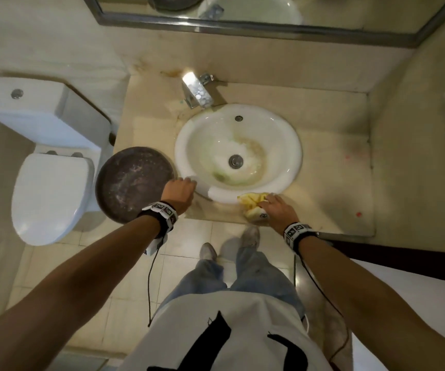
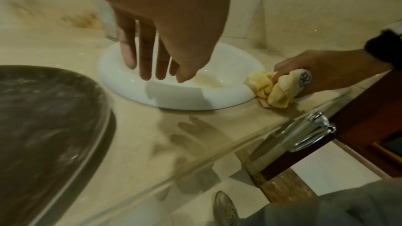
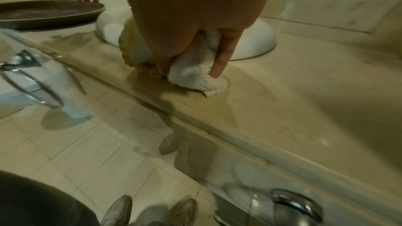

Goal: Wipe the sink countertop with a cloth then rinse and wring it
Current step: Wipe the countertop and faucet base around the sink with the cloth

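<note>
**Wiping in hand at the front edge; rinse and wring not yet begun**

The cloth (image 1: 253, 204), yellow and white, was bunched into a wad and pressed on the countertop (image 1: 331, 167) at its front strip, touching the near rim of the sink (image 1: 293, 156). It was gripped by the right hand (image 1: 279, 210), the fingers curled round it, with one finger stretched down its side to the stone in the right wrist view. A darker, damp-looking patch was seen on the countertop around the wad.

The left hand (image 1: 178, 192) was held with straight, relaxed fingers and nothing in it, at the sink's near-left rim, just beside a dark round tray (image 1: 133, 183); whether the rim was actually touched could not be told.

The step was judged to be the wiping. The faucet (image 1: 197, 92) was seen dry at the spout, and stains were left on the stone around it.

The next move was judged to call for more strokes, with pressure kept flat, round the rim toward the stained back of the countertop. Only then would the cloth be carried under the faucet.
</note>
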Available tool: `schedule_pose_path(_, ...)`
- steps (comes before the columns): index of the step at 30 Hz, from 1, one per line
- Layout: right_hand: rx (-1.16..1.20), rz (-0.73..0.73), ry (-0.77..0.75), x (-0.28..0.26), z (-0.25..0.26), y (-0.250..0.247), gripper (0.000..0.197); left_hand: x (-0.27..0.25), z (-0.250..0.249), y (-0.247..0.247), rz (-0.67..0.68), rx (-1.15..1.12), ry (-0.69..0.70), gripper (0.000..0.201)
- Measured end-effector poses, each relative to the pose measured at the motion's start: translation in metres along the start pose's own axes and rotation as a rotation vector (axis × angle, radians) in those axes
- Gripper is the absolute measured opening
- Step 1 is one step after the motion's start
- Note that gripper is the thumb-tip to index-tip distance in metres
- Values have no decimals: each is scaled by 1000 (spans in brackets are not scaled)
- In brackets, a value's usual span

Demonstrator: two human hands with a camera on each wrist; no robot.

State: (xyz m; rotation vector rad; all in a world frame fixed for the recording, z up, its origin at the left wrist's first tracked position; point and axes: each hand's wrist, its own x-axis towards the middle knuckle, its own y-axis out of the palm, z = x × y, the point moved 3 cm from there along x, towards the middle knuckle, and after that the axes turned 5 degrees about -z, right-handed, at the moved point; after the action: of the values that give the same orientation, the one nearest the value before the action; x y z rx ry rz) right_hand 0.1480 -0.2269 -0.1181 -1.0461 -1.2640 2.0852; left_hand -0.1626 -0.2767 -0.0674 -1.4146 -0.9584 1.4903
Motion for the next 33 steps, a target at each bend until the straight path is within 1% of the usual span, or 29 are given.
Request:
schedule_pose_path(1,8,-23,29,-3,-11,0,36,6,-12,-5,-24,0,50,23)
schedule_pose_path(3,30,-63,112,-7,-34,-3,36,18,-34,-11,-36,-11,132,26)
schedule_pose_path(5,40,-75,238,-7,-57,-8,39,29,-53,-16,-17,-31,196,29)
schedule_pose_path(8,78,-89,434,-7,-93,-18,35,42,-76,-22,29,-10,273,32)
schedule_pose_path(10,136,-124,500,-10,-110,-26,37,49,-87,-24,75,25,317,30)
schedule_pose_path(11,147,-133,496,-11,-114,-30,38,52,-90,-24,102,43,332,27)
schedule_pose_path(13,135,-125,430,-14,-116,-35,46,58,-96,-26,161,86,353,24)
schedule_pose_path(15,110,-92,335,-14,-112,-35,55,63,-100,-28,200,111,370,22)
schedule_pose_path(17,121,-41,274,-13,-106,-32,59,68,-101,-31,231,102,370,23)
schedule_pose_path(18,119,-18,240,-12,-103,-29,57,71,-101,-33,251,81,358,25)
schedule_pose_path(20,115,-5,127,-12,-98,-24,54,76,-101,-34,287,37,326,30)
schedule_pose_path(21,120,-9,66,-12,-96,-20,57,77,-102,-36,310,13,300,30)
schedule_pose_path(23,121,-14,-9,-11,-97,-18,64,80,-103,-39,358,-33,239,31)
schedule_pose_path(27,11,-28,-77,-1,-103,-21,50,86,-107,-45,436,-63,152,35)
schedule_pose_path(30,-75,-35,-67,5,-109,-20,43,88,-108,-46,486,-85,112,37)
schedule_pose_path(33,-118,-49,-58,9,-114,-17,38,88,-106,-45,505,-107,88,40)
